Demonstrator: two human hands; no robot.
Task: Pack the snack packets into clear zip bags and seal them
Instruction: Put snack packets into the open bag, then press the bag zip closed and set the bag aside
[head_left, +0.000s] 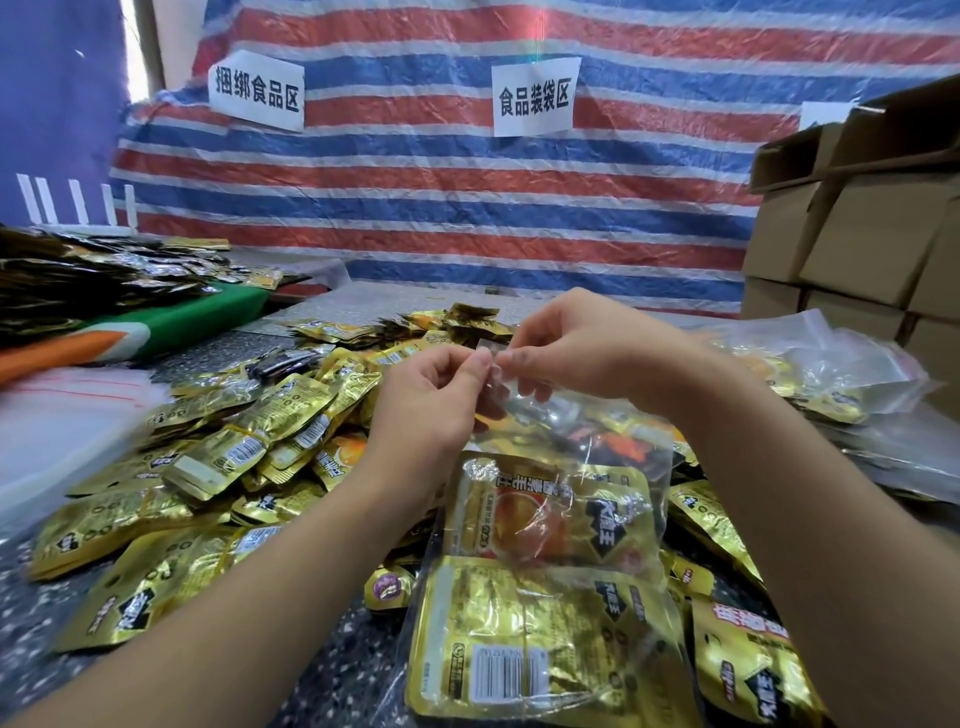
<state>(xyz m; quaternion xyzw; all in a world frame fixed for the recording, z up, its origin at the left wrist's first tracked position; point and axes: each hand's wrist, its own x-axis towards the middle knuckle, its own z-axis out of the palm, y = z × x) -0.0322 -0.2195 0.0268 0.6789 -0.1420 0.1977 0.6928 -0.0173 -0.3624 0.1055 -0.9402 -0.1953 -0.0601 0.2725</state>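
Observation:
A clear zip bag (550, 561) hangs in front of me with several gold snack packets inside it. My left hand (431, 400) and my right hand (576, 343) both pinch the bag's top edge, fingertips close together near the middle. A large heap of loose gold snack packets (244, 447) covers the speckled table (337, 670) to the left and under the bag. More gold packets (748, 670) lie at the lower right.
Filled clear bags (852, 395) pile up at the right. Stacked cardboard boxes (862, 234) stand behind them. A stack of empty zip bags (67, 410) lies at the left, beside a green and orange cloth (171, 327) and dark packets (88, 275). A striped tarp (467, 197) with paper signs closes the back.

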